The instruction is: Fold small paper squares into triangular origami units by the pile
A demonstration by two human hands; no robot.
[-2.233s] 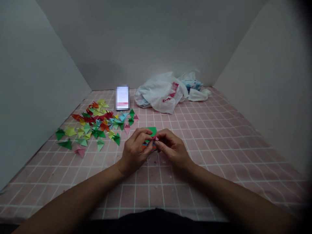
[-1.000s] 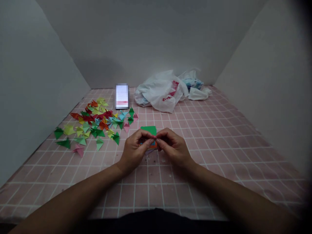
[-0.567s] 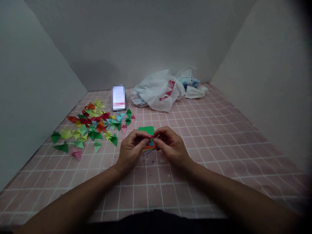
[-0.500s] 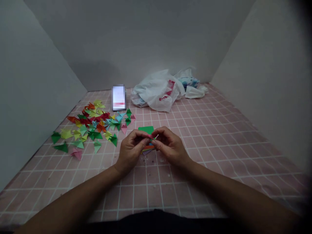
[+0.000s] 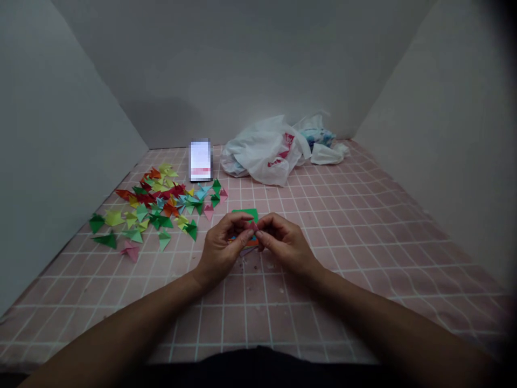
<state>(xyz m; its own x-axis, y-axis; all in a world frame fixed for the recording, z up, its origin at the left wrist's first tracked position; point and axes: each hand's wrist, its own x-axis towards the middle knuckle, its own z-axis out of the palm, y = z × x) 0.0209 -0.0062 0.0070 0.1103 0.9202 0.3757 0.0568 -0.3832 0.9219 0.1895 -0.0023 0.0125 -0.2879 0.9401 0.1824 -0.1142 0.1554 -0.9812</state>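
Note:
A small piece of folded pink paper (image 5: 253, 226) is pinched between my two hands. My left hand (image 5: 226, 240) grips its left side between thumb and fingers. On its right side, the thumb and fingers of my right hand (image 5: 285, 240) are closed on it too. Right behind and below the hands lies a stack of coloured paper sheets (image 5: 245, 213), green on top, with orange and purple edges showing; the hands cover much of it. To the left spreads a pile of folded paper cranes (image 5: 161, 202) in green, yellow, red, orange, blue and pink.
A lit phone (image 5: 201, 160) with a blurred screen stands behind the cranes. White plastic bags (image 5: 262, 151) lie crumpled at the back, beside a blue-patterned bundle (image 5: 319, 136). A pink checked cloth (image 5: 363, 231) covers the surface, with pale walls on three sides.
The pink paper has been turned in my fingers and now shows a pointed, flatter face. Both hands stay close together. The whole view has shifted slightly.

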